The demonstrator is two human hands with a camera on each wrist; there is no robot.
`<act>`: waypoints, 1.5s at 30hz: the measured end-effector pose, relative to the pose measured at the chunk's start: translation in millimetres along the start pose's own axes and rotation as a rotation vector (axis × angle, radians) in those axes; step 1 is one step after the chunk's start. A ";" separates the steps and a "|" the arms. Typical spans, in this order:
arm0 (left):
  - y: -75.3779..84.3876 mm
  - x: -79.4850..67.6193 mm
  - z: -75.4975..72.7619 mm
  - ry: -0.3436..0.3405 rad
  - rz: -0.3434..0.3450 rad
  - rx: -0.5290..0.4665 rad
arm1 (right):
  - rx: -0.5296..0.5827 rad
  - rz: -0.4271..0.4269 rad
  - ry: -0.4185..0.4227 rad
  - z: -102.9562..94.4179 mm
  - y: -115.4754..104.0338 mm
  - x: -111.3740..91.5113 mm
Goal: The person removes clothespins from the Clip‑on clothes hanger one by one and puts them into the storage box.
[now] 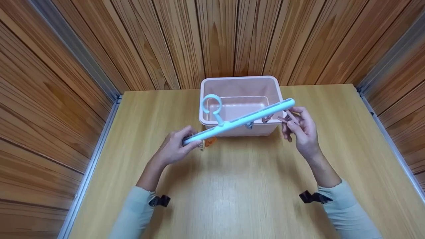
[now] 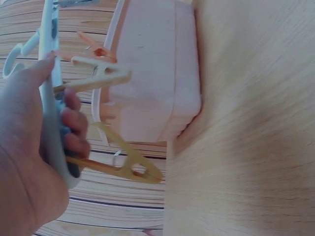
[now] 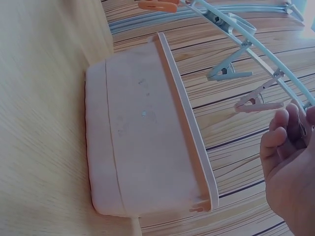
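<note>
A light blue clip hanger (image 1: 252,116) with a ring-shaped hook slants across the front of the pink bin, its right end higher. Its left end is gripped by my left hand (image 1: 174,146), thumb along the bar. At the right end, my right hand (image 1: 304,131) pinches a pinkish clothespin (image 1: 292,117) between thumb and fingers. From the bar hang more clothespins: a yellow clothespin (image 2: 140,169) and a cream clothespin (image 2: 103,79) close to my left fingers, an orange clothespin (image 3: 160,5), a blue clothespin (image 3: 229,71) and a pink clothespin (image 3: 258,102) farther along.
Behind the hanger, a pink plastic bin (image 1: 232,132) stands near the back of the wooden table (image 1: 229,199). Wood-panelled walls (image 1: 219,39) rise at the back and both sides, with metal rails (image 1: 86,166) along the table's side edges.
</note>
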State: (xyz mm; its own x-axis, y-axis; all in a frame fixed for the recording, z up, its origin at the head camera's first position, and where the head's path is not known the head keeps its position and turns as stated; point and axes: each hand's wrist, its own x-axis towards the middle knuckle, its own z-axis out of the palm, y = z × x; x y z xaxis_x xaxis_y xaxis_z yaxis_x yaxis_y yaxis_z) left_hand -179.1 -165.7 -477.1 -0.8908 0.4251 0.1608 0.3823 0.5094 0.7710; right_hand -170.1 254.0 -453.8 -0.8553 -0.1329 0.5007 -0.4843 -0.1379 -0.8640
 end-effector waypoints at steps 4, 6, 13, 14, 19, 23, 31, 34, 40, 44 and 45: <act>1.8 0.6 -0.9 -0.066 0.002 -0.013 | -0.048 -0.033 0.009 0.4 -0.1 0.5; 2.2 1.0 -0.8 -0.066 0.004 -0.024 | -0.062 -0.053 0.014 0.1 -0.1 0.7; 3.4 0.2 -1.6 0.002 0.008 -0.008 | -0.271 -0.049 -0.023 -1.0 0.7 -0.7; 3.9 0.1 -1.4 0.008 0.009 -0.005 | -0.283 -0.043 -0.042 -1.1 1.2 -0.8; 6.2 0.6 2.4 0.013 0.034 0.011 | -0.294 -0.029 -0.051 1.9 3.7 -1.6; 7.1 1.6 5.6 0.011 0.057 0.013 | -0.315 -0.036 0.033 8.3 3.4 -0.7; 10.4 1.1 6.5 -0.021 0.051 -0.013 | -0.427 -0.036 0.162 16.7 1.7 0.6; 9.7 0.3 6.3 -0.023 0.038 -0.021 | -0.578 -0.083 0.194 15.4 3.1 0.7; 8.3 -1.3 3.8 -0.016 0.022 -0.016 | -0.785 -0.219 0.224 10.5 5.9 1.9; 9.0 -1.2 2.3 -0.025 0.028 -0.001 | -0.778 -0.235 0.193 8.4 6.8 2.3; 9.1 -1.0 2.2 -0.027 0.029 0.001 | -0.764 -0.235 0.188 8.2 6.9 2.4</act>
State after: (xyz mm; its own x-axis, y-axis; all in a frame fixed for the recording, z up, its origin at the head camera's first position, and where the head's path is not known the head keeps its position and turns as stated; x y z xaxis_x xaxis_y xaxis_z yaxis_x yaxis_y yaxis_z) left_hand -174.1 -159.8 -471.6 -0.8721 0.4602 0.1663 0.4083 0.4972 0.7655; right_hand -174.0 244.7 -458.2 -0.6999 -0.0078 0.7142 -0.5879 0.5741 -0.5699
